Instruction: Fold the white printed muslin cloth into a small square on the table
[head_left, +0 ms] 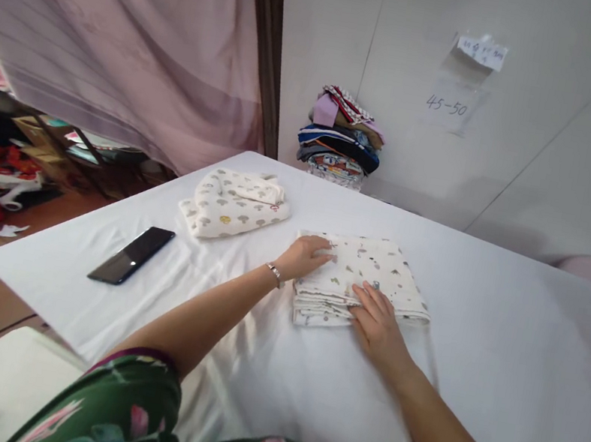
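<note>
In front of me a white cloth with small printed figures (365, 260) lies folded in several layers. My left hand (305, 255) rests on its left part, fingers stretched over the top. On the near edge lies my right hand (377, 323), its fingers spread over the upper layer and the thumb by the layered side. Neither hand visibly grips the fabric. Farther left sits another folded white cloth with a grey and yellow print (238, 203), apart from both hands.
The table (492, 339) has a white, wrinkled cover. A black phone (132, 255) lies near its left edge. Behind the table, a stack of folded clothes (341, 138) stands against the wall. A pink curtain (137, 18) hangs at the left, and a white surface (5, 376) sits lower left.
</note>
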{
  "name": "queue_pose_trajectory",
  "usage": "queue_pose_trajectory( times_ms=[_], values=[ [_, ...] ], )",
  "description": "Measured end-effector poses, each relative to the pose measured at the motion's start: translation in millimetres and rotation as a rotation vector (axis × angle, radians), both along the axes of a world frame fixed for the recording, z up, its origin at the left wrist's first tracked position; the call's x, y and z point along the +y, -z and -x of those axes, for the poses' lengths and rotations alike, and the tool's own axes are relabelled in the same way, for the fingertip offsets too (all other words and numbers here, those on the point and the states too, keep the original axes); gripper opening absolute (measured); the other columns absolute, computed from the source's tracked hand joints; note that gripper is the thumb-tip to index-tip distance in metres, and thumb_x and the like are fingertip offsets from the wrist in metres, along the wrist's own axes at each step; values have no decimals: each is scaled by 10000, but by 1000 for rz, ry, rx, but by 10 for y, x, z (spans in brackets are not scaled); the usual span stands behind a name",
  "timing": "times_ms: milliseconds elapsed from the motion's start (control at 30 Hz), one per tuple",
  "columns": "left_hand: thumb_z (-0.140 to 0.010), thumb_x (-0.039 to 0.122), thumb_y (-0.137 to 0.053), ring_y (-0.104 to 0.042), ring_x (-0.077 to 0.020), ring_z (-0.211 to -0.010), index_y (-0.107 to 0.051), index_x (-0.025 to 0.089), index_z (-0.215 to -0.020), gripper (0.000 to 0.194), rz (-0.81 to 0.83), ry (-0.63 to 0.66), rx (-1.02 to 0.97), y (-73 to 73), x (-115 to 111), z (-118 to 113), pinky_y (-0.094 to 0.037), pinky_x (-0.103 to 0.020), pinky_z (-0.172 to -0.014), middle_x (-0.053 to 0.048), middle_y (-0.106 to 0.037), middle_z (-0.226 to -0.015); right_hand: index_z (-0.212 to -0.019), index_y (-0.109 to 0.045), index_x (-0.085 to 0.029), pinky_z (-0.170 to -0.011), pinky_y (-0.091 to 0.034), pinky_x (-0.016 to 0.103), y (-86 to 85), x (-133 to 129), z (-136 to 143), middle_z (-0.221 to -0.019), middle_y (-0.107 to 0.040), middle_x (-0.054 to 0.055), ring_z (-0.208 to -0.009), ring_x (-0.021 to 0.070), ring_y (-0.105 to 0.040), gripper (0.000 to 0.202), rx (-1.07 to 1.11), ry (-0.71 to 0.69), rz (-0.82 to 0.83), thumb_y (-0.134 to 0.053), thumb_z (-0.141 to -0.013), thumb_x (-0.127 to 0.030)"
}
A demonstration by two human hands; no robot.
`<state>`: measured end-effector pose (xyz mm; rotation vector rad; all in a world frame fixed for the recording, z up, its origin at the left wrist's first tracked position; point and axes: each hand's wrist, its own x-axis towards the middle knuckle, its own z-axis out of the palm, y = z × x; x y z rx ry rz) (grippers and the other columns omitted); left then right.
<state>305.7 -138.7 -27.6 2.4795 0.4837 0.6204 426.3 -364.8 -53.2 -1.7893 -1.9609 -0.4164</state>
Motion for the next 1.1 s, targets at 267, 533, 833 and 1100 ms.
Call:
queue_pose_trajectory(
  times_ms=[267, 533, 833, 1100],
  values=[
    [-838, 311, -515, -584, -166, -886, -639, 213, -887, 165, 78, -58, -99, -36, -438, 721, -500, -236, -618, -41, -654, -919, -967, -613, -173, -1040, -277, 494, -77, 136, 173, -1352, -446, 98, -1308, 258, -297, 234, -56, 27, 13, -396, -881, -159],
    [-844, 304, -526, -533, -200, -1021, -595, 232, -1062, 240, -90, 52, -109, 79, -637, 885, -496, -369, -835, -78, -589, -1085, -876, -621, -185, -1041, -277, 469, -90, 140, 221, -1294, -514, 71, -1292, 224, -327, 243, -10, -7, 2, -384, -885, -133],
    [-826, 281, -546, -487, -232, -1115, -518, 246, -1174, 351, -268, 116, -91, 144, -641, 897, -458, -416, -920, -87, -555, -1167, -1001, -621, -210, -1030, -283, 458, -74, -40, 63, -1259, -528, 73, -1270, 227, -351, 242, -43, 82, 62, -428, -872, -141],
    [-837, 293, -526, -510, -235, -1077, -516, 240, -1165, 332, -326, 123, -68, 157, -685, 852, -463, -410, -908, -76, -583, -1122, -988, -618, -206, -1001, -287, 504, -128, -567, -528, -1301, -486, 96, -1272, 272, -340, 204, -102, 285, 99, -452, -882, -258]
  ],
)
